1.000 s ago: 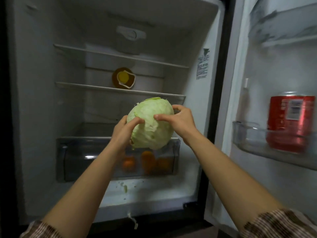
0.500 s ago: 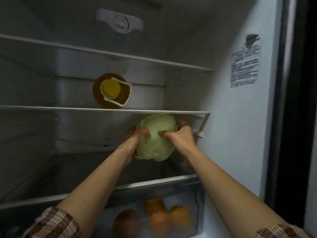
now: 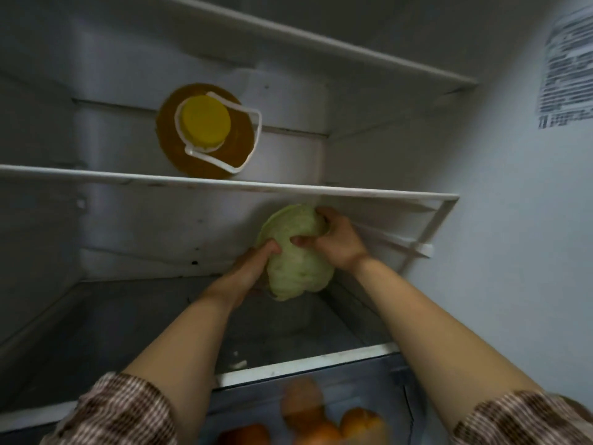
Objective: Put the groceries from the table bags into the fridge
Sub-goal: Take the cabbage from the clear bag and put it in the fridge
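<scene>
The cabbage (image 3: 298, 252) is seen in pale green. The bottle (image 3: 240, 138) is tinted amber and topped by a yellow cap (image 3: 205, 120). The sleeves (image 3: 118, 412) are checked in brown and white. The fruit (image 3: 362, 422) is coloured orange. The shelf (image 3: 224, 185) is edged in white, the fridge (image 3: 513, 252) is lined in greyish white, and the label (image 3: 564, 75) is printed in black.

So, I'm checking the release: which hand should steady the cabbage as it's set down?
Likely the right hand: it grips the cabbage from above and can steady it, while the left hand, low on its side, slides out.
</scene>
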### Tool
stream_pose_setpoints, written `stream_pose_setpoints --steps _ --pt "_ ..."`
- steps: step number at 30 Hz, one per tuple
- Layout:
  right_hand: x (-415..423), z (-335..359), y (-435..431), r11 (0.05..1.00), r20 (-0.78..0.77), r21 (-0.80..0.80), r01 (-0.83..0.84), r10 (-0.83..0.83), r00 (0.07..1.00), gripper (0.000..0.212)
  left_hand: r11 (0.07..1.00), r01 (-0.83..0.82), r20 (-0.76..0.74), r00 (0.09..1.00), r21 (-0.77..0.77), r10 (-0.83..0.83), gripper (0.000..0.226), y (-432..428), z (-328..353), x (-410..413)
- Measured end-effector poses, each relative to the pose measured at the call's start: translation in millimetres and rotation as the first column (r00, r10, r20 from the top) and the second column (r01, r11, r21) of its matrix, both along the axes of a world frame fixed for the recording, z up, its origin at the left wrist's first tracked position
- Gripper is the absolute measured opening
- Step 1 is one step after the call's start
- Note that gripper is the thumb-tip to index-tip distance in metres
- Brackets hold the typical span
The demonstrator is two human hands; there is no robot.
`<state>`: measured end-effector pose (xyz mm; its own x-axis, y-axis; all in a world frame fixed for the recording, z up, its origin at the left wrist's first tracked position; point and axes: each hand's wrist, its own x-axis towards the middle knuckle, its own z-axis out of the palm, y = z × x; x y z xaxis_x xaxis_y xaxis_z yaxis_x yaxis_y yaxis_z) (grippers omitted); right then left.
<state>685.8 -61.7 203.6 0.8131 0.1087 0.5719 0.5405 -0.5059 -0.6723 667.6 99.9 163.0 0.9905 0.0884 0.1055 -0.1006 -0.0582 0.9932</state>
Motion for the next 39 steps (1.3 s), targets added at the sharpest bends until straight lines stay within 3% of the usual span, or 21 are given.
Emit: stream_pose_setpoints --steps 3,8,13,17,20,23,32,39 --pt "2.5 -5.2 12.3 0.998 -0.009 -0.060 -0.013 0.013 1.000 0.083 0.998 -0.056 -0.027 0.998 0.005 0.056 0.019 7.6 -4.2 0.6" --pt "-3.5 -14.4 9.2 0.999 -0.014 -0.040 0.002 -0.003 1.000 0.082 0.993 -0.114 0.020 0.993 0.008 0.114 0.015 3.1 -3.5 -6.4" --pt "-30.4 -25.1 10.2 0.990 -0.009 -0.083 0.111 -0.112 0.994 0.066 0.963 -0.230 0.140 0.967 0.138 0.211 0.062 1.6 7.2 -28.8" --pt "-72.4 -24.2 3.5 0.992 -0.007 -0.092 0.089 -0.090 0.996 0.051 0.911 -0.308 0.202 0.944 0.272 0.259 0.043 -2.2 15.0 -72.2" --pt "-92.6 -28.8 6.5 0.976 0.011 -0.172 0.133 -0.133 0.991 0.058 0.876 -0.336 0.253 0.932 0.346 0.257 0.046 -3.1 12.2 -99.3" --pt "-142.3 -38.3 6.1 0.972 0.021 -0.208 0.106 -0.104 0.994 0.061 0.790 -0.452 0.301 0.887 0.414 0.349 0.053 -6.0 3.3 -159.1" --pt "-351.8 -100.5 -7.2 0.966 0.013 -0.185 -0.181 0.187 0.982 0.051 0.540 -0.703 0.459 0.711 0.463 0.533 0.040 -25.7 -52.9 -397.4" --pt "-513.0 -118.8 0.9 0.852 0.032 -0.404 -0.334 0.378 0.925 0.056 0.265 -0.717 0.487 0.653 0.645 0.580 0.038 -23.7 -80.9 -599.4"
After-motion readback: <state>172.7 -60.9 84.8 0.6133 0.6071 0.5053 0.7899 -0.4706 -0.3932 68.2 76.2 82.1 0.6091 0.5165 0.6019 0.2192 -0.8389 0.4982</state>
